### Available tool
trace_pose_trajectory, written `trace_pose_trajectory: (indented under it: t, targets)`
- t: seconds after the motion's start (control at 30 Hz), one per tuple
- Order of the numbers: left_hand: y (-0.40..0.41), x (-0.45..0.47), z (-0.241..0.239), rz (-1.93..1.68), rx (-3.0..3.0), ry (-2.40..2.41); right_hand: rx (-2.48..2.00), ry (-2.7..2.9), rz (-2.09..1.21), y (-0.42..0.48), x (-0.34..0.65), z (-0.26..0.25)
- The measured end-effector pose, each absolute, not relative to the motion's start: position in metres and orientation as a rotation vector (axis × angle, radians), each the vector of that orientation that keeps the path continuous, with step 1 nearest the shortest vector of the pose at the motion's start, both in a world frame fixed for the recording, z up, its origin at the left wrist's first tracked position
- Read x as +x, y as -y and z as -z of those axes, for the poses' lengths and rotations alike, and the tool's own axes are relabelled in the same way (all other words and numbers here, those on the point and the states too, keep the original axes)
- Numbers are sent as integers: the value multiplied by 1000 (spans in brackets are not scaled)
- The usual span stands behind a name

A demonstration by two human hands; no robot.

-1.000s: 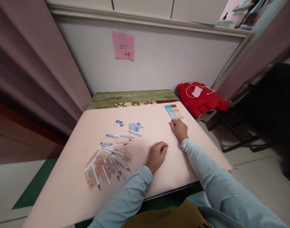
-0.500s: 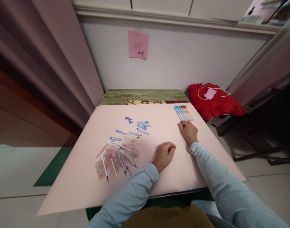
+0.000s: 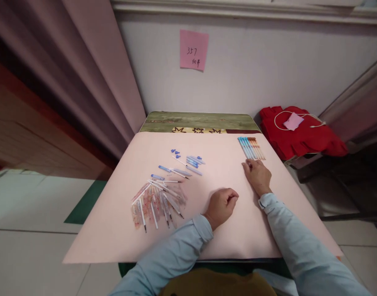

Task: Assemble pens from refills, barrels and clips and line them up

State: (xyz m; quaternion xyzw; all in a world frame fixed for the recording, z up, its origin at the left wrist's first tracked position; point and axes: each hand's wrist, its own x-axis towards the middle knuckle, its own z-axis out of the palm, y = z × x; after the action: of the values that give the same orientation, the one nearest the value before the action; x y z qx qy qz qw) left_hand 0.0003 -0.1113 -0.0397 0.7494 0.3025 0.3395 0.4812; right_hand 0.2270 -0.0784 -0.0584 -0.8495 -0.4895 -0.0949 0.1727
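Observation:
My left hand (image 3: 223,204) rests on the pink sheet (image 3: 207,242) near the middle, fingers curled into a loose fist with nothing showing in them. My right hand (image 3: 257,174) lies flat on the sheet, fingers stretched toward a neat row of assembled pens (image 3: 251,148) just beyond its fingertips. Left of my left hand lies a heap of pen refills and clear barrels (image 3: 157,199). Farther back are loose blue caps and pen parts (image 3: 185,162).
The pink sheet covers a small table with a green patterned edge (image 3: 200,122) against the wall. A pink sticky note (image 3: 193,49) hangs on the wall. A red cloth (image 3: 299,135) with a cord lies on a chair at the right. Curtains hang left.
The view has swung left and tilted down, so everything sits further right in the picture. Both hands keep their places and poses on the sheet.

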Motion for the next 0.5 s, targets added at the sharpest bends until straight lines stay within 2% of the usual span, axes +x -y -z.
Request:
trace_pose_trajectory:
  t: [0.5]
  targets:
    - [115, 1, 34, -841, 1869, -795, -2327, 1377, 240, 80, 228, 57]
